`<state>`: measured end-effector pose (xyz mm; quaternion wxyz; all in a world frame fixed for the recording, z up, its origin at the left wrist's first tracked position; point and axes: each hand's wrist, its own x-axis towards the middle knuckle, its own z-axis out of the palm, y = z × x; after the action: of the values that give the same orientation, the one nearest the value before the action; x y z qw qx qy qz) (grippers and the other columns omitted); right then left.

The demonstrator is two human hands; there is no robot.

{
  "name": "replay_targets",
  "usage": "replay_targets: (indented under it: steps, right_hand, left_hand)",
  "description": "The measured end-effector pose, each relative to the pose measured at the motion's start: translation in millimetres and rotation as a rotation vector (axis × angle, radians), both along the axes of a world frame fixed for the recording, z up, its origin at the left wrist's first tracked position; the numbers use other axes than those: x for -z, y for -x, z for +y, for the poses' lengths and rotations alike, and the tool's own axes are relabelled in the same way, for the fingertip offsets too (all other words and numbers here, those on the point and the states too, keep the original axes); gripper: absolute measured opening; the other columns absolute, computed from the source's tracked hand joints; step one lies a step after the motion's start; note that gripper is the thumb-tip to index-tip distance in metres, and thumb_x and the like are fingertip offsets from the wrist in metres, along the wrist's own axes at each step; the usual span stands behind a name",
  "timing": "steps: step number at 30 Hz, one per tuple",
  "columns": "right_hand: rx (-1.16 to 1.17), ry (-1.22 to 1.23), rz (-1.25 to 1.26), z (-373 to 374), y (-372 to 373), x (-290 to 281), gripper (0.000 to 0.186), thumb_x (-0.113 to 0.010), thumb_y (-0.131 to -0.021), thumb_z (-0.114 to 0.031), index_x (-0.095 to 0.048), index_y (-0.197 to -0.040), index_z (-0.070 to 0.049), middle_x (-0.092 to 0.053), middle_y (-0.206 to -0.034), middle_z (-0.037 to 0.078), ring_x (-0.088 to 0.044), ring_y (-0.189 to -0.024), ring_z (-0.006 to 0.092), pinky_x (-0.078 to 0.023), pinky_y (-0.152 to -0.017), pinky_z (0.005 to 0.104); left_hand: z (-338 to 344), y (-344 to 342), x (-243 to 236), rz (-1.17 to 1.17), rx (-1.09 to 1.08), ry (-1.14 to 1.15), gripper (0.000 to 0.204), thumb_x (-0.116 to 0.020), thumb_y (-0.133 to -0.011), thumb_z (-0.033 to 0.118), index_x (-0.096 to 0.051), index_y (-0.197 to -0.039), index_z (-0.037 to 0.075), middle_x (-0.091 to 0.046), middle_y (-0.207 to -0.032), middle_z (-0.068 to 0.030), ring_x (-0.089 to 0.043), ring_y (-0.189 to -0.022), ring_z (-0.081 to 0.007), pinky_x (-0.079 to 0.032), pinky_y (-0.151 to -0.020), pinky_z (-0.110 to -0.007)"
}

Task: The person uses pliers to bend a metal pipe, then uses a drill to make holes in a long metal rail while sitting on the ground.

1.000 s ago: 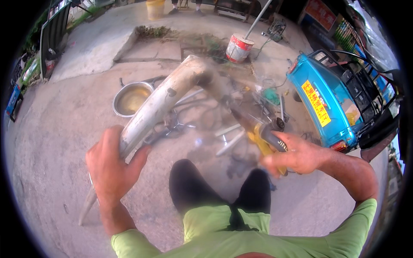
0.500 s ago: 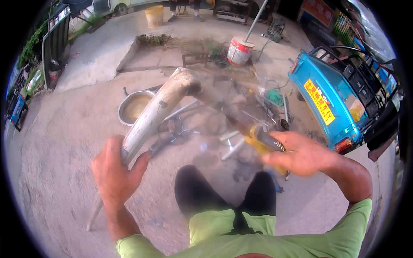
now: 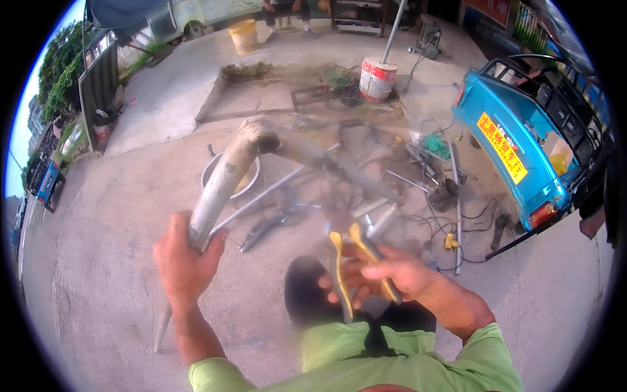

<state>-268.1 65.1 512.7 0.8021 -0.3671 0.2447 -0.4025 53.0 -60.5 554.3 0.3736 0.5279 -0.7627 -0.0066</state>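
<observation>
My left hand (image 3: 183,264) is wrapped round the lower end of a thick, bent, whitish pipe (image 3: 222,176) with dark stains. From its elbow, the pipe's other arm slopes down to the right. Close to my knees, my right hand (image 3: 408,271) holds pliers (image 3: 339,274) with yellow and dark handles. The handles are spread apart, with my fingers between and around them. The pliers' jaws are blurred near the pipe's right arm; whether they touch it I cannot tell.
A metal basin (image 3: 241,195) lies beyond the pipe. Metal rods, cables and a green tangle (image 3: 436,146) litter the ground ahead and right. A red-and-white bucket (image 3: 377,80) holds an upright pole. A blue cargo vehicle (image 3: 506,144) stands at right, a yellow bucket (image 3: 244,38) farther back near a seated person.
The pliers have come left and down toward my knees, and their handles have spread from closed to apart. My left hand keeps its hold on the pipe. The view has shifted slightly.
</observation>
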Motion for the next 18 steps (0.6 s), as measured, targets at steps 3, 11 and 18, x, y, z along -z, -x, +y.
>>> replay_targets:
  steps: [3,11,18]
  right_hand:
    - [0.035,0.021,-0.067,-12,-10,12,0.072,-0.053,-0.103,-0.022,-0.018,-0.164,-0.003,-0.055,-0.147,0.025,-0.064,-0.125,0.0346,-0.059,-0.092,0.0389]
    - [0.035,0.244,-0.002,-38,-10,40,0.076,-0.059,-0.096,-0.02,-0.024,-0.163,-0.007,-0.055,-0.147,0.018,-0.062,-0.125,0.0271,-0.052,-0.096,0.0375]
    - [0.027,0.323,0.028,-77,-9,68,0.069,-0.065,-0.091,-0.023,-0.04,-0.154,-0.006,-0.061,-0.135,0.011,-0.062,-0.123,0.0239,-0.049,-0.099,0.0369]
  left_hand:
    - [4,-1,-4,-0.072,-0.023,0.021,0.041,-0.086,-0.077,0.026,-0.061,-0.102,0.005,-0.066,-0.074,-0.015,-0.066,-0.064,-0.035,-0.051,-0.06,-0.042]
    - [6,2,-2,-0.047,-0.055,-0.024,0.04,-0.086,-0.077,0.025,-0.062,-0.102,0.005,-0.065,-0.072,-0.0157,-0.064,-0.06,-0.0354,-0.05,-0.059,-0.042]
    - [6,8,-1,0.003,-0.071,-0.007,0.034,-0.083,-0.08,0.017,-0.055,-0.092,0.002,-0.052,-0.063,-0.0114,-0.049,-0.057,-0.0229,-0.044,-0.058,-0.038]
